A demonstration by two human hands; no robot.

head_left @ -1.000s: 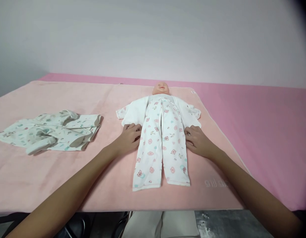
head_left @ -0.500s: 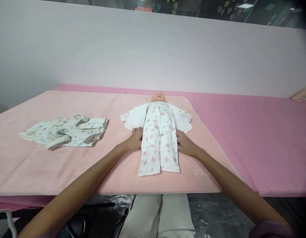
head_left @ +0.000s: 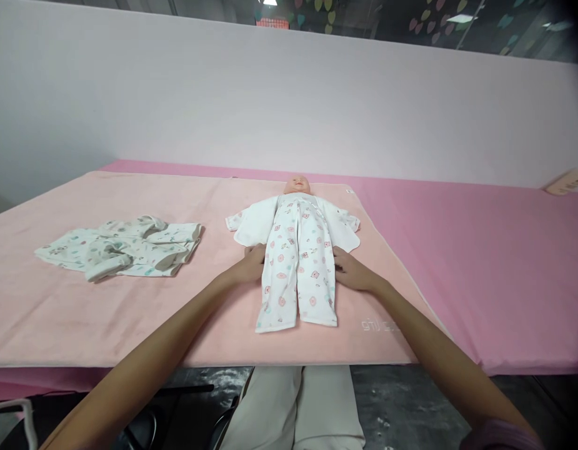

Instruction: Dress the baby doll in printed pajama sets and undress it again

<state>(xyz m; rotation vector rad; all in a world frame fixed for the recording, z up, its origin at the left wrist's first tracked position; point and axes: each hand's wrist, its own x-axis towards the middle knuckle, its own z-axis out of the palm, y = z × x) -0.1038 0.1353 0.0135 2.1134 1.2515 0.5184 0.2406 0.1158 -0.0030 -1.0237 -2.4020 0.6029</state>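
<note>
A baby doll (head_left: pixel 297 184) lies on its back on the peach mat (head_left: pixel 223 337), its head towards the wall. White patterned pants (head_left: pixel 315 275) cover its front, over a white top (head_left: pixel 259 222) with spread sleeves. At the left edge of the pants, my left hand (head_left: pixel 254 262) is closed, its fingertips partly hidden by the cloth. My right hand (head_left: pixel 348 267) is closed at the opposite edge, its fingers curled against the fabric and partly tucked under it.
A crumpled patterned garment (head_left: pixel 124 247) rests on the mat at the left. A pink surface (head_left: pixel 480 262) extends to the right, with a pale object (head_left: pixel 566 181) at its far right. Behind stands a white wall (head_left: pixel 289 100).
The pants legs have shifted slightly left, with the left leg's hem spread a little outward. Both hands stay at the pants' sides; the view has moved slightly.
</note>
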